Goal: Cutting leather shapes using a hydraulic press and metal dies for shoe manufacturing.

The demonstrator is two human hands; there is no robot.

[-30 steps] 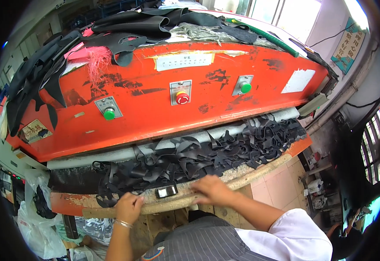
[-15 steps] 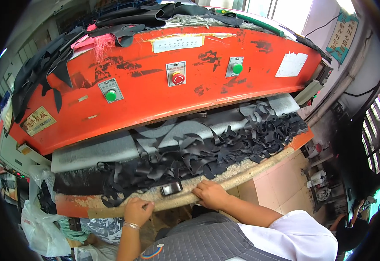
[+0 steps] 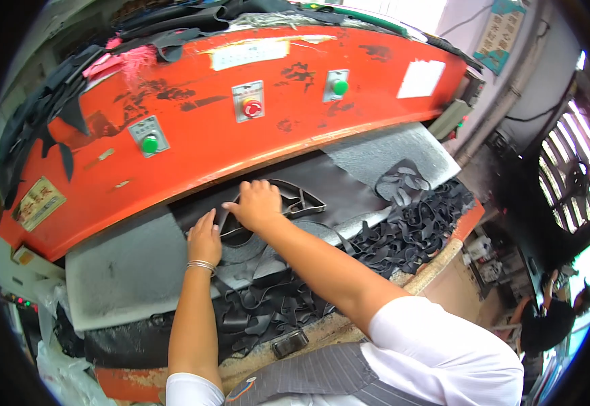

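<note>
A metal-edged cutting die [image 3: 308, 203], curved and with inner struts, lies on a black sheet of leather-like material [image 3: 349, 186] on the press bed. My right hand [image 3: 260, 205] reaches over the die's upper edge, its fingers curled on the rim and the thumb pointing left. At the die's left end is my left hand [image 3: 204, 238], with its fingers bent against the edge. Part of the die is hidden beneath my hands. Cut strips of the same black material trail from the sheet's near side.
Above the bed stretches the press's orange beam [image 3: 193, 128], with green buttons and a red one [image 3: 251, 107]. Black scraps [image 3: 410, 233] heap along the near ledge, beside a small dark box-like object [image 3: 289, 344]. Another person [image 3: 552, 318] is at far right.
Both hands have gone from the near ledge to the die on the bed. The view has shifted, and more of the black sheet and the bed now shows.
</note>
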